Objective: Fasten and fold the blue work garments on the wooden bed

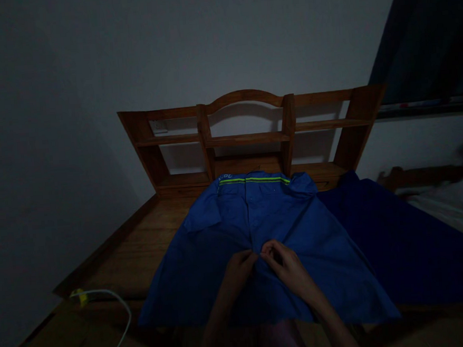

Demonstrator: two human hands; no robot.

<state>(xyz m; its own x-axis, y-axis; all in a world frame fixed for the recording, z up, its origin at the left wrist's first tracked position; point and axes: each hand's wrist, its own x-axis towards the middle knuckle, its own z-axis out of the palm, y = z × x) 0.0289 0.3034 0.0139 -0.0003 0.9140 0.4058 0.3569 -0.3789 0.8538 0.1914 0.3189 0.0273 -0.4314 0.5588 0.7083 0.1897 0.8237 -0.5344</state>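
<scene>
A blue work shirt (227, 232) with a yellow-green reflective stripe (253, 180) lies spread flat on a wooden bed platform (149, 237), collar end toward the headboard. My left hand (240, 268) and my right hand (283, 267) meet at the shirt's middle front placket. Both pinch the fabric there with closed fingers, fingertips nearly touching each other. The room is dim, so small details at the fingertips are hard to make out.
A wooden headboard with shelves (248, 138) stands at the far end against a grey wall. A darker blue cloth (398, 241) lies to the right of the shirt. A white cable with a yellow tag (114, 308) curls at the lower left. White bedding (451, 200) is far right.
</scene>
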